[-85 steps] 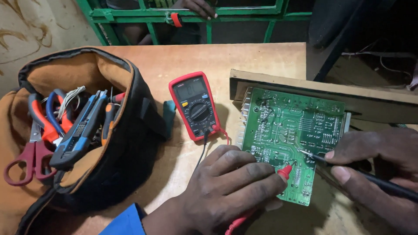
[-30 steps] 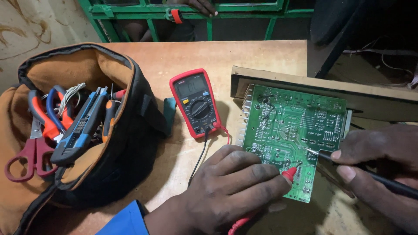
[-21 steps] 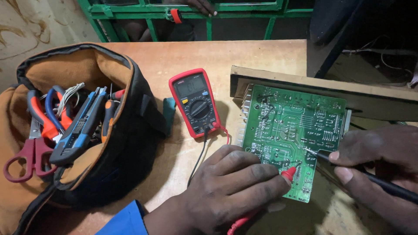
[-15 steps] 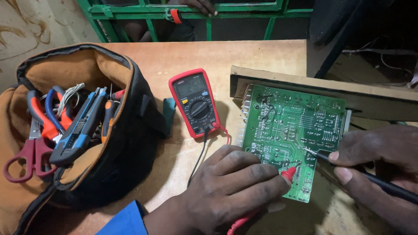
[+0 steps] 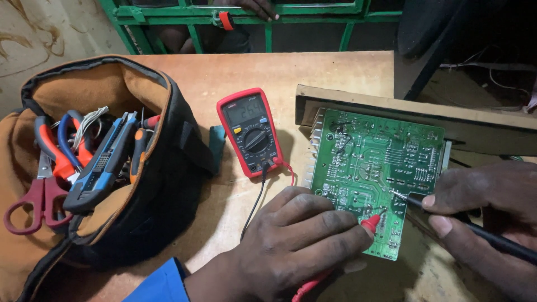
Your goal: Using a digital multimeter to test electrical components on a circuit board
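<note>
A green circuit board (image 5: 377,168) lies solder side up on the wooden table (image 5: 291,72). My left hand (image 5: 296,243) grips a red test probe (image 5: 369,223) with its metal tip on the board's lower edge. My right hand (image 5: 486,215) pinches a black test probe (image 5: 503,243), whose thin tip touches the board near its lower right. A red multimeter (image 5: 251,131) with a lit display sits left of the board, and its red and black leads run down toward my hands.
An open black and tan tool bag (image 5: 95,162) at the left holds red scissors (image 5: 33,204), pliers and a blue utility knife (image 5: 100,168). A wooden frame (image 5: 425,112) runs behind the board. Another person's hand (image 5: 251,6) rests on a green metal grille at the top.
The hands, probes and board stay almost still. The black probe tip shifted slightly on the board's lower right area.
</note>
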